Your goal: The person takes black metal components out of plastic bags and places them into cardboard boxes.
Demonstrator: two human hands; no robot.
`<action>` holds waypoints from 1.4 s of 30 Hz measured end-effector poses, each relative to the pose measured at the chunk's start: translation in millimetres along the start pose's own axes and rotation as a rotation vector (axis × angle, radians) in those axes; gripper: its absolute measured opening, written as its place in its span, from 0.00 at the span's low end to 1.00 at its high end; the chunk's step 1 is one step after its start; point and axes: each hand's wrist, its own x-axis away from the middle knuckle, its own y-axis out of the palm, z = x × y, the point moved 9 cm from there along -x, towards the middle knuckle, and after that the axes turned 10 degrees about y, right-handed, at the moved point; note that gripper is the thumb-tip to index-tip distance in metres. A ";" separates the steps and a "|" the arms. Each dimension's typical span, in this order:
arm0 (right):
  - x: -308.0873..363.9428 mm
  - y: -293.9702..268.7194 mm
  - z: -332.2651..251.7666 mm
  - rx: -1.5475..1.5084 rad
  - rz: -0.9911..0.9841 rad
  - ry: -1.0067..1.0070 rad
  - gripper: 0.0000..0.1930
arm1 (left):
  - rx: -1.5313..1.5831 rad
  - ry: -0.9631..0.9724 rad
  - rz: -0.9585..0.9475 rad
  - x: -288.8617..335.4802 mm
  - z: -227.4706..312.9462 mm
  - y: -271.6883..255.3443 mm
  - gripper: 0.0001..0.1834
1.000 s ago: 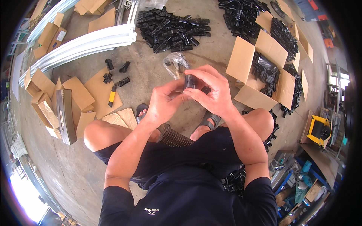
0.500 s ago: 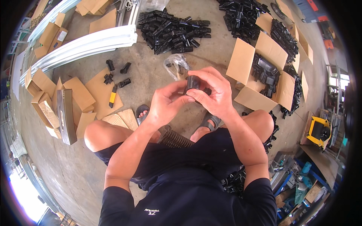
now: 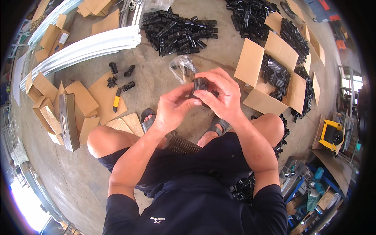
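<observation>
A short black tubular fitting is held up in front of me between both hands. My left hand pinches it from the left, thumb and fingers closed about its lower end. From the right, my right hand grips it with the thumb on the near face and the fingers curled over the top. Part of the fitting is hidden behind my fingers. Just beyond the hands, a clear plastic bag lies crumpled on the concrete floor.
Black fittings form a pile ahead. An open cardboard box with similar parts stands at right. A yellow-and-black knife rests on flat cardboard at left, near several loose fittings. White metal profiles lie far left.
The fitting has turned slightly in my fingers. Both hands remain at nearly the same place, still gripping it.
</observation>
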 end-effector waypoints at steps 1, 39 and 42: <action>0.8 0.3 3.1 -0.012 0.003 0.011 0.17 | 0.031 0.000 0.008 0.8 -2.5 -0.1 0.21; -39.4 -44.1 129.1 0.441 0.108 0.503 0.07 | -1.239 0.573 -0.108 -11.9 51.6 -12.2 0.54; -36.8 -19.7 35.5 0.206 0.018 0.200 0.06 | -1.292 0.496 -0.088 -7.9 52.7 -13.5 0.54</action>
